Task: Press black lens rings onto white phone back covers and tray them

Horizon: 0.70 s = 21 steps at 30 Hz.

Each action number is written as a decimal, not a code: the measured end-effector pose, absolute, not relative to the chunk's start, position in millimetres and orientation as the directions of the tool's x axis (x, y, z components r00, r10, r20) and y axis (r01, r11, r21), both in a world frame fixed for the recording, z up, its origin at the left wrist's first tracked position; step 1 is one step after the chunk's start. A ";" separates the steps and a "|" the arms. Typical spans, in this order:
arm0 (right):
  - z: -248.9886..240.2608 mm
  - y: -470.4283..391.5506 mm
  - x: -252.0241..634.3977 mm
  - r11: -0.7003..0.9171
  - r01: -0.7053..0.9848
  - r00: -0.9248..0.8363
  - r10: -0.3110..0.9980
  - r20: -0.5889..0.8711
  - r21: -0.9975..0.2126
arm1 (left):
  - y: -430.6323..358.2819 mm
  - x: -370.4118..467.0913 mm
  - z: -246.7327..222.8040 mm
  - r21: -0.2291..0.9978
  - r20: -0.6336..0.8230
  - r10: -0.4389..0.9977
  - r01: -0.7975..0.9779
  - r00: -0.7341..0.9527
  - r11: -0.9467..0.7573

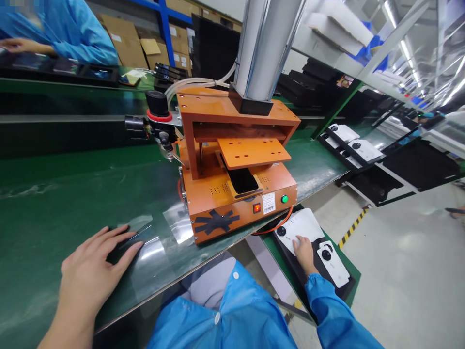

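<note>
My left hand lies over the green bench top with its fingers stretched and the thumb apart. Clear film sheets lie flat by its fingertips; nothing shows in its grasp. Low on the right, my right hand has its fingers closed at the edge of a white phone back cover with a round black camera ring. Part of its grip is hidden. Another white cover lies beside it on a black tray. Between my hands stands an orange press with a black phone-shaped piece under its plate.
A black pressure regulator with hoses sticks out at the press's left. Another person's sleeve shows behind the bench, near dark trays. More white covers sit in a black rack at right. The bench's front edge runs before me.
</note>
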State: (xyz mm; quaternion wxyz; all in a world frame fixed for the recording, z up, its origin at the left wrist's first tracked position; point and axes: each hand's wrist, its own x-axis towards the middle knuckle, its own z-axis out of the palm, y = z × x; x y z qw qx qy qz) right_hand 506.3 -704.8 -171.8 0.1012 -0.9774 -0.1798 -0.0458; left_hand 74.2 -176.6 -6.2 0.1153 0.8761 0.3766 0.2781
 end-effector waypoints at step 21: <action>-18.1 -455.0 311.3 0.277 0.904 -0.027 0.799 0.601 -0.327 | -183.3 81.0 3.8 0.587 0.342 0.777 0.525 0.528 -0.616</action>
